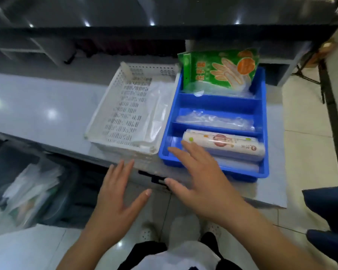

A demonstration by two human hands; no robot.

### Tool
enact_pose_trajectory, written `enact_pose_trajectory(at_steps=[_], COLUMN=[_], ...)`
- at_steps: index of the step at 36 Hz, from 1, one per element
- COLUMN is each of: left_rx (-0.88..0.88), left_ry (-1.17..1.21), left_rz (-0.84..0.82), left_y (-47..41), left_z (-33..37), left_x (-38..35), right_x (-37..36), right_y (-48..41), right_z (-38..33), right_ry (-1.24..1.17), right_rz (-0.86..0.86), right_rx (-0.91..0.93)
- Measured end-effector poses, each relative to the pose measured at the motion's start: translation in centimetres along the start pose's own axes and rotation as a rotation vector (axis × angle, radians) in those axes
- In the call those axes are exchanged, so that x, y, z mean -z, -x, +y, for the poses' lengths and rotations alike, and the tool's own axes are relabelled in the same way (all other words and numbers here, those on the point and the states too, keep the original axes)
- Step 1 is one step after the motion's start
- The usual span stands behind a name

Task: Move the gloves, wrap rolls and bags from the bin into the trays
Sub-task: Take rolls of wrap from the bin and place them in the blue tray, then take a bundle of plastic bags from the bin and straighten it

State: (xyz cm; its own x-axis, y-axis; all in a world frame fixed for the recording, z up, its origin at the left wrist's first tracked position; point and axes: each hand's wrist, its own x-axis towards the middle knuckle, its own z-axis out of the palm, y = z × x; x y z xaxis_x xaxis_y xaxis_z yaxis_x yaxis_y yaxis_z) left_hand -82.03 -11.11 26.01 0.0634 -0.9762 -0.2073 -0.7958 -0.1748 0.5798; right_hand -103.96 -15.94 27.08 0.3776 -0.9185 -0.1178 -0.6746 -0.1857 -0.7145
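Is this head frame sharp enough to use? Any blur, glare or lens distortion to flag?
Head view: soft throughout, apparently motion blur, worst on the bin at lower left; print on the green glove pack is unreadable; bright glare spots on the glossy counter and the dark shelf above; straight edges bow slightly toward the frame's borders.

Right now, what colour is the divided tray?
The divided tray is blue; the head view shows it.

The divided tray (262,114) touches the perforated tray (125,112) at its 3 o'clock, both on the counter (37,106). Inside it, the glove pack (219,73) stands at 12 o'clock, bags (213,118) lie in the middle compartment, and the wrap roll (232,145) lies at 6 o'clock. The bin (33,191) sits below at 8 o'clock.
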Motion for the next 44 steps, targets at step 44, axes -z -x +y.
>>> enact_pose_trajectory(at_steps=[44], left_rx=[0.907], left_ry=[0.570], left_rz=[0.387], left_y=[15.2], left_z=[-51.7], left_x=[20.9], right_x=[-46.8], right_y=[-24.8], right_z=[-38.8], right_ry=[0.241], right_rz=[-0.703], right_rx=[0.369])
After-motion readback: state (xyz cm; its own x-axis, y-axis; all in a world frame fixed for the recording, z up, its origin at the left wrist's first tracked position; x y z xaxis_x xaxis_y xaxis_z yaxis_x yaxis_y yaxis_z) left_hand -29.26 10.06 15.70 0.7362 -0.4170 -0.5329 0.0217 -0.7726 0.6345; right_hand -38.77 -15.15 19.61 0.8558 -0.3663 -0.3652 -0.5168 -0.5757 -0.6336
